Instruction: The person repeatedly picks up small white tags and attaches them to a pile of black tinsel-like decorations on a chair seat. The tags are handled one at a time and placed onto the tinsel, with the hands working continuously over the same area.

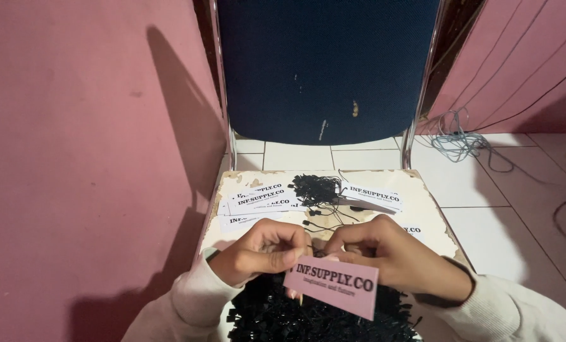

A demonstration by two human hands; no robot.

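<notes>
Pink card tag [333, 286] pinched at its top edge between both my hands, over a black fastener pile [308, 313].
My left hand [261, 253] and right hand [394, 253] press fingertips together on it; white tags [261, 201] lie fanned on the worn chair seat [422, 215] beyond.

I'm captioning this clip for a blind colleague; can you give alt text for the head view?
Left hand and right hand together pinch a pink card over a chair seat strewn with white cards and black cords.

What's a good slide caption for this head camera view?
Both hands, left hand and right hand, pinch a pink rectangular paper tag above a pile of black string fasteners.
</notes>
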